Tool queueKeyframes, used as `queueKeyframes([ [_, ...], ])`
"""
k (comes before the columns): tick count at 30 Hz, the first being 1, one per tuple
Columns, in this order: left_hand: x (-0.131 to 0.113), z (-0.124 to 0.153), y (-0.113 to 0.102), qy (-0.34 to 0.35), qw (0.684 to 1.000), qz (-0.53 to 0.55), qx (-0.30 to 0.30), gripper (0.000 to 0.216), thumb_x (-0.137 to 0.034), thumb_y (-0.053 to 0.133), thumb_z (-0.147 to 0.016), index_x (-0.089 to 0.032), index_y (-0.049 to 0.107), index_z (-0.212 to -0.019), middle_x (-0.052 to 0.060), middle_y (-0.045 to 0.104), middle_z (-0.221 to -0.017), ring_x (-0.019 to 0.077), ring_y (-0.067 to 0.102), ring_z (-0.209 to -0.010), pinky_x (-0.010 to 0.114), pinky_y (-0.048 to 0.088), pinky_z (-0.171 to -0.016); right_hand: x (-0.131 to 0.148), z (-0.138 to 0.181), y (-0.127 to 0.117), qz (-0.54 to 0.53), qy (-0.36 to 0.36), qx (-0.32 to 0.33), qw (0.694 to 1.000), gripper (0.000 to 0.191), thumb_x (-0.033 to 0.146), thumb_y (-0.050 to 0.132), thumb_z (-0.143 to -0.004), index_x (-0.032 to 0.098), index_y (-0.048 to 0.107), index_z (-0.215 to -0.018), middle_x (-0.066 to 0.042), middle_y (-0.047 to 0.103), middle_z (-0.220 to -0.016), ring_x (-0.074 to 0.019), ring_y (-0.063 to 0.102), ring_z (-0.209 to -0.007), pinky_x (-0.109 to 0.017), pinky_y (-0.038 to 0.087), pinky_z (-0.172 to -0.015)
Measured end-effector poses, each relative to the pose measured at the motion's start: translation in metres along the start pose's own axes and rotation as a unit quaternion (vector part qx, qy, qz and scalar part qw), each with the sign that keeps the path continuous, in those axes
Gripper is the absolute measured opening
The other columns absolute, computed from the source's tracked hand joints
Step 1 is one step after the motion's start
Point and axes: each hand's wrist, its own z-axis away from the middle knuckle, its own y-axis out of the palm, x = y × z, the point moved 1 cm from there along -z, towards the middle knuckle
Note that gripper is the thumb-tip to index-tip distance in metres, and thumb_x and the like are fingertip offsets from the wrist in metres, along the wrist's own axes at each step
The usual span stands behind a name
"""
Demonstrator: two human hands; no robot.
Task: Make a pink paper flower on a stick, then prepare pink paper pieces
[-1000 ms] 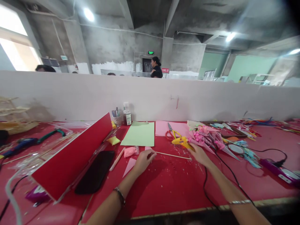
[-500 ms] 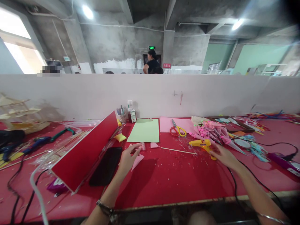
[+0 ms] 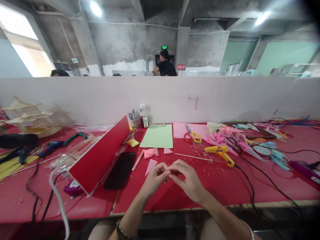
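Observation:
Over the red table, my left hand (image 3: 157,180) and my right hand (image 3: 187,180) meet at the fingertips. Both are closed in a pinch; whatever lies between the fingers is too small to make out. Just beyond them are a pink paper triangle (image 3: 150,166), a pink lump in clear wrap (image 3: 149,153) and a small pink paper piece (image 3: 168,151). A thin wooden stick (image 3: 193,156) lies further right. The yellow glue gun (image 3: 220,153) rests on its side on the table, its cord trailing right, apart from my right hand.
A black phone (image 3: 119,170) and a red upright board (image 3: 100,155) stand left. Green paper (image 3: 158,136), pink paper (image 3: 180,130) and scissors (image 3: 193,136) lie behind. Pink craft pieces (image 3: 226,136) fill the right. A white partition (image 3: 160,96) closes the back; a person (image 3: 165,63) stands beyond.
My right hand has let go of the glue gun, now lying on the table, and moved left. My left hand has come right and nearer; the hands now touch.

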Motion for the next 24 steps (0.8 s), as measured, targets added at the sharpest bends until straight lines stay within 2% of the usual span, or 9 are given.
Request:
queueKeyframes([
  [5,0.004,0.006,-0.006,-0.001,1.0,0.02,-0.023,0.029,-0.042,0.057,-0.068,-0.013,0.051,-0.065,-0.004,0.044,-0.051,0.0053,0.037,-0.045,0.017,0.028,-0.044,0.002,-0.01,0.001,-0.009,-0.002,0.011,1.0,0.012,0.027,0.048,-0.08,0.023,0.057,-0.087,-0.003,0.053,-0.082,-0.014,0.053,-0.075,-0.025,0.045,-0.065],
  [10,0.014,0.008,-0.008,-0.002,0.994,0.046,-0.098,0.034,-0.047,0.052,-0.071,-0.012,0.052,-0.069,-0.003,0.046,-0.054,0.0052,0.037,-0.045,0.017,0.028,-0.043,0.0,-0.02,0.002,-0.014,-0.006,0.025,1.0,0.012,0.024,0.049,-0.079,0.02,0.058,-0.083,-0.003,0.055,-0.082,-0.0126,0.054,-0.074,-0.024,0.045,-0.066],
  [13,0.018,-0.002,-0.022,0.028,0.988,-0.086,-0.126,0.041,-0.048,0.035,-0.08,-0.012,0.054,-0.087,0.001,0.053,-0.064,0.0082,0.045,-0.05,0.02,0.036,-0.048,-0.015,-0.035,-0.008,-0.013,0.0,-0.002,1.0,0.011,0.023,0.05,-0.078,0.018,0.059,-0.078,-0.003,0.057,-0.079,-0.0128,0.054,-0.074,-0.025,0.044,-0.066],
  [14,0.018,-0.008,-0.03,0.043,0.975,-0.175,-0.127,0.041,-0.045,0.031,-0.082,-0.013,0.053,-0.095,0.003,0.055,-0.069,0.01,0.049,-0.054,0.022,0.039,-0.052,-0.023,-0.042,-0.012,-0.021,0.019,-0.017,0.999,0.01,0.023,0.051,-0.076,0.017,0.059,-0.078,-0.003,0.058,-0.078,-0.0129,0.055,-0.073,-0.025,0.044,-0.066],
  [15,0.018,-0.015,-0.039,0.062,0.942,-0.304,-0.126,0.036,-0.04,0.033,-0.082,-0.014,0.051,-0.1,0.005,0.057,-0.077,0.012,0.053,-0.062,0.024,0.041,-0.057,-0.033,-0.049,-0.018,-0.039,0.05,-0.04,0.997,0.01,0.023,0.052,-0.075,0.016,0.058,-0.078,-0.002,0.059,-0.076,-0.0124,0.055,-0.07,-0.025,0.044,-0.065],
  [16,0.018,-0.023,-0.049,0.082,0.884,-0.44,-0.133,0.033,-0.037,0.04,-0.08,-0.016,0.05,-0.102,0.006,0.057,-0.088,0.0145,0.054,-0.074,0.026,0.042,-0.065,-0.043,-0.057,-0.022,-0.059,0.084,-0.056,0.993,0.01,0.023,0.054,-0.072,0.015,0.057,-0.078,-0.001,0.059,-0.071,-0.0121,0.055,-0.067,-0.025,0.044,-0.064],
  [18,0.02,-0.04,-0.07,0.086,0.848,-0.503,-0.145,0.042,-0.032,0.057,-0.069,-0.017,0.047,-0.107,0.011,0.052,-0.105,0.0231,0.046,-0.099,0.034,0.036,-0.082,-0.062,-0.07,-0.026,-0.06,0.102,-0.075,0.99,0.013,0.023,0.052,-0.071,0.014,0.056,-0.08,-0.002,0.06,-0.072,-0.0122,0.056,-0.068,-0.026,0.045,-0.066],
  [20,0.023,-0.057,-0.085,0.083,0.825,-0.541,-0.141,0.049,-0.029,0.064,-0.062,-0.017,0.048,-0.107,0.013,0.049,-0.111,0.0288,0.038,-0.109,0.04,0.028,-0.09,-0.078,-0.079,-0.024,-0.055,0.114,-0.077,0.989,0.013,0.022,0.053,-0.069,0.013,0.057,-0.078,-0.002,0.061,-0.071,-0.0122,0.056,-0.066,-0.026,0.045,-0.066],
  [24,0.034,-0.083,-0.094,0.062,0.807,-0.58,-0.094,0.046,-0.033,0.073,-0.047,-0.016,0.058,-0.088,0.011,0.058,-0.093,0.0301,0.047,-0.096,0.041,0.025,-0.089,-0.1,-0.088,-0.006,-0.03,0.134,-0.077,0.987,0.009,0.018,0.054,-0.064,0.013,0.059,-0.071,-0.002,0.062,-0.068,-0.0131,0.056,-0.065,-0.027,0.045,-0.066],
])
